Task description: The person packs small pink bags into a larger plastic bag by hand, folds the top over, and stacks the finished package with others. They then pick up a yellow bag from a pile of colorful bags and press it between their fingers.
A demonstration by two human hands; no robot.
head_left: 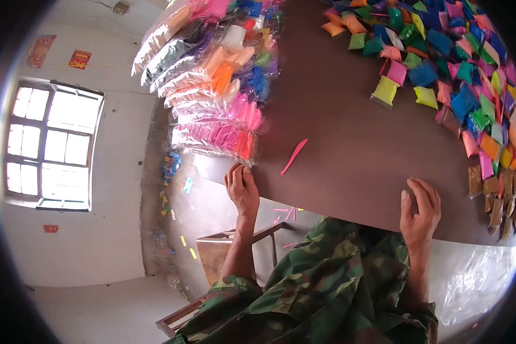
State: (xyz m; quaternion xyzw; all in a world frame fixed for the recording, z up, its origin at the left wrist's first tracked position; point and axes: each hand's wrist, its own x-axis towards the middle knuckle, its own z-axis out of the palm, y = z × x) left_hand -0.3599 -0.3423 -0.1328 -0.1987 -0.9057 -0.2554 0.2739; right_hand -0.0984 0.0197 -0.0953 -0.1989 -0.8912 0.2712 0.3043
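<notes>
My left hand [242,190] is at the near edge of the brown table [338,143], its fingers curled together at the lower corner of a clear plastic bag [215,139] of pink packets. That bag lies lowest in a stack of clear bags holding pink, orange, white and dark packets. On the tabletop between my hands lies a pink plastic modelling knife [294,156], touched by neither. My right hand [421,211] rests over the table edge further right, thumb and fingers apart, with nothing in it.
Small colourful packets [424,74] are heaped along the right side, with brown packets [495,198] at the near right. Below the table stands a wooden stool [215,255]. Pink and yellow scraps lie on the floor. At left is a window [51,143]; clear plastic sheeting [479,275] hangs lower right.
</notes>
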